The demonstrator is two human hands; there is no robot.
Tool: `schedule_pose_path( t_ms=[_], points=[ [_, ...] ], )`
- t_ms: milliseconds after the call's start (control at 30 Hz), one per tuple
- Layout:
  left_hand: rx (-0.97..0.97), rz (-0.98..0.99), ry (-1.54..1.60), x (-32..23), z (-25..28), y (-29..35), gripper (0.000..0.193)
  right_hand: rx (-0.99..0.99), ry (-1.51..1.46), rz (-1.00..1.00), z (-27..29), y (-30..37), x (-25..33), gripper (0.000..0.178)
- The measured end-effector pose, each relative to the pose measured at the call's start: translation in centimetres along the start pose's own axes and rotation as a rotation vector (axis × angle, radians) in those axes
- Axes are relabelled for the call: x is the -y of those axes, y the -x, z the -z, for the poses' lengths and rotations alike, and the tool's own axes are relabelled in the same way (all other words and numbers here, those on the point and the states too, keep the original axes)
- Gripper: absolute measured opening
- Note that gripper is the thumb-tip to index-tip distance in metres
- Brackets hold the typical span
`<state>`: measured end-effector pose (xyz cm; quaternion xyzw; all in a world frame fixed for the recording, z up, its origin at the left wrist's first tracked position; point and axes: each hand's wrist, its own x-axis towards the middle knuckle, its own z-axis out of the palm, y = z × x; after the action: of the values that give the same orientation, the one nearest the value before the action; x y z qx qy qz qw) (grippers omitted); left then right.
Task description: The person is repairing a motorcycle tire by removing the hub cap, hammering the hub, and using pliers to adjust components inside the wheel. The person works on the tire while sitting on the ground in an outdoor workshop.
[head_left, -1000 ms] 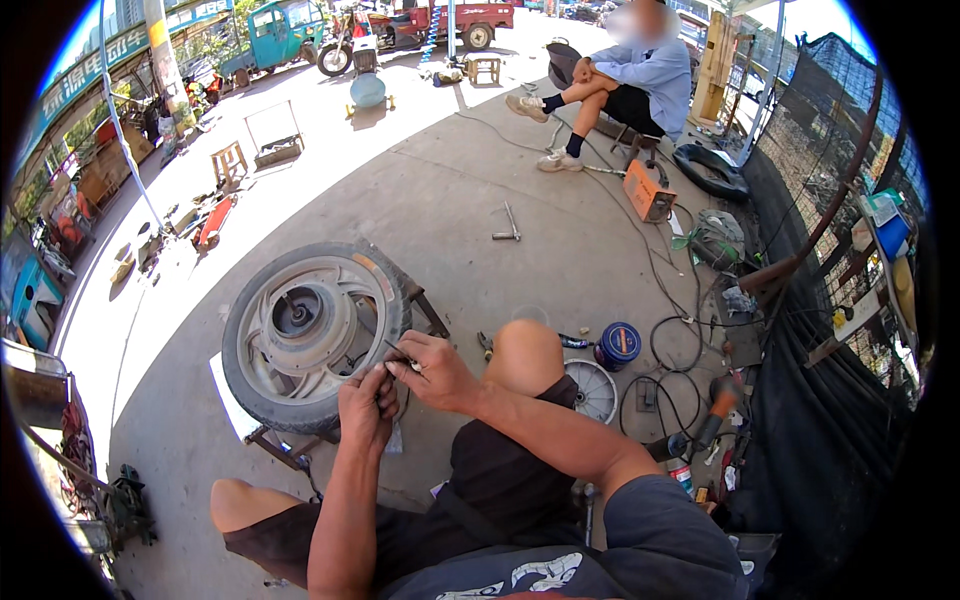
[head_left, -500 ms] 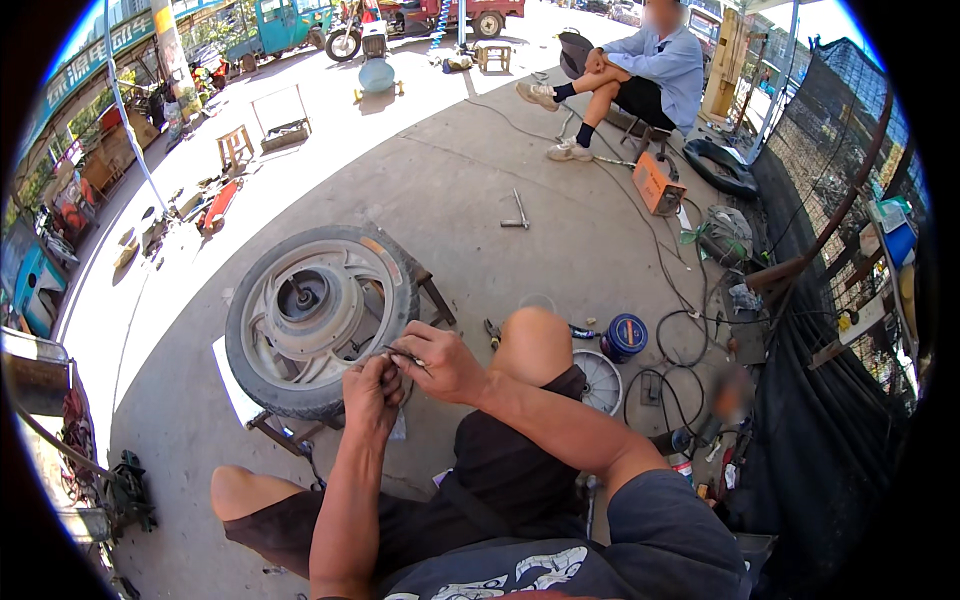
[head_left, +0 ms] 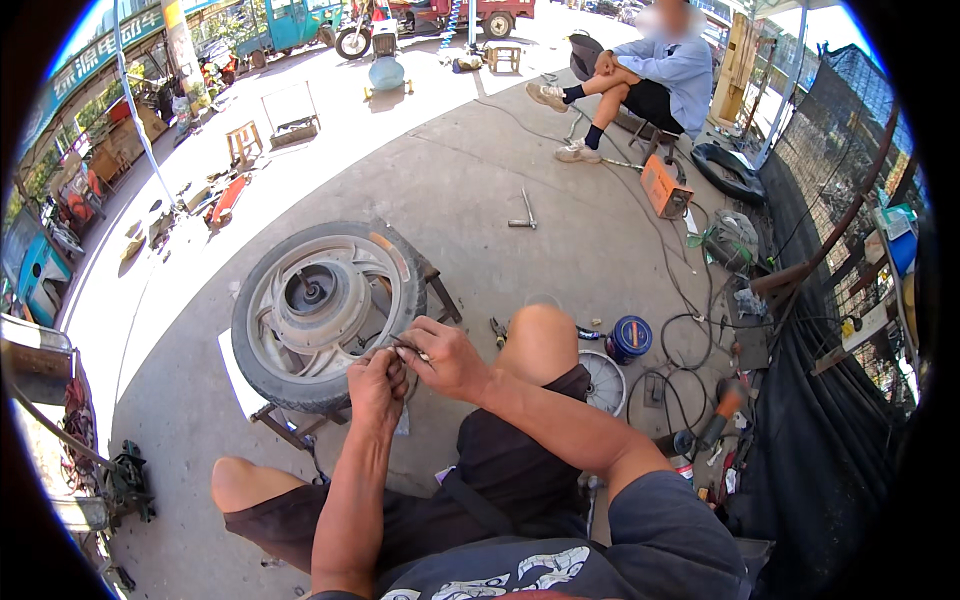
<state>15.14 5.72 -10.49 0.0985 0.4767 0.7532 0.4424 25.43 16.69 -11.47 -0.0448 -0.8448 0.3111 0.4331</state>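
In front of my knees, a motor wheel [head_left: 318,322] with a grey hub and black tyre lies flat on a low stand [head_left: 440,292]. Over its near right edge my two hands meet, both closed. My right hand [head_left: 446,362] pinches a thin, dark, wire-like piece [head_left: 408,346] between thumb and fingers. Just left of it, my left hand [head_left: 377,388] has its fingers curled together, and whatever sits in them is hidden. The kind of the thin piece is too small to make out. An axle stub stands up from the hub's dark centre.
Right of my knee are pliers [head_left: 498,330], a round metal cover [head_left: 602,384], a blue tub [head_left: 630,338], cables and a grinder [head_left: 722,412]. A T-shaped wrench [head_left: 524,212] lies beyond the wheel. A seated person [head_left: 650,80] is behind an orange machine [head_left: 664,188].
The whole scene has shifted slightly right and down in the picture. My hands remain together at the wheel's edge, with their grip almost the same.
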Motion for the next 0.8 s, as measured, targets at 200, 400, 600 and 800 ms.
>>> schedule_pose_path(
  t_ms=[200, 400, 600, 800],
  points=[
    [0.029, -0.02, -0.011, 0.2, 0.2, -0.1, 0.016, -0.011, -0.015, -0.008, 0.0, 0.0, 0.3, 0.01],
    [0.007, -0.024, 0.008, 0.5, 0.1, 0.0, 0.017, -0.034, -0.034, -0.03, -0.4, 0.0, 0.3, 0.009],
    [0.024, -0.074, 0.004, 0.9, 0.1, -0.2, 0.015, -0.062, -0.067, -0.087, -0.2, -0.3, 0.2, 0.01],
    [0.018, -0.121, -0.117, 0.8, -0.7, 0.0, 0.012, -0.093, -0.125, -0.177, -0.1, -0.1, -0.4, 0.013]
  ],
)
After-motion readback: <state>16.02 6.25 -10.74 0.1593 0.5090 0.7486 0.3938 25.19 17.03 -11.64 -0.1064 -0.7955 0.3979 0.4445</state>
